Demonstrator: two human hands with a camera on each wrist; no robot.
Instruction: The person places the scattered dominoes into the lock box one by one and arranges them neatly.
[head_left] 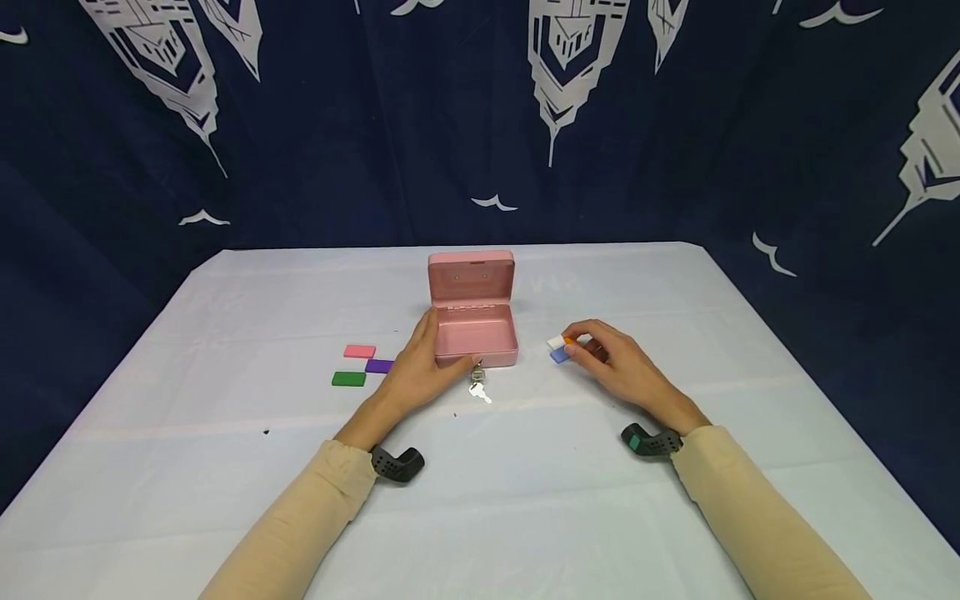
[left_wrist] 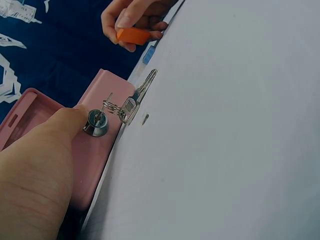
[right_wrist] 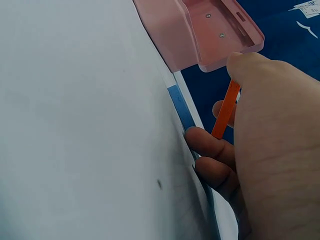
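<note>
Your left hand (head_left: 411, 373) steadied the open pink lockbox (head_left: 480, 328); your right hand (head_left: 619, 367) pinched the orange block (head_left: 567, 340).
The green block (head_left: 348, 379), pink block (head_left: 360, 351) and purple block (head_left: 378, 367) lay between eight and nine o'clock of the box. Your left thumb and fingers were spread apart, pressing its corner, with the dangling key (head_left: 480, 392) at six. The white block (head_left: 555, 342) and blue block (head_left: 559, 355) sat near three, beside the orange one; whether your pinch included the white, I couldn't tell. You seemed to be mid-handling the orange block, so your next move likely called for a firm pinch and a steady box.
</note>
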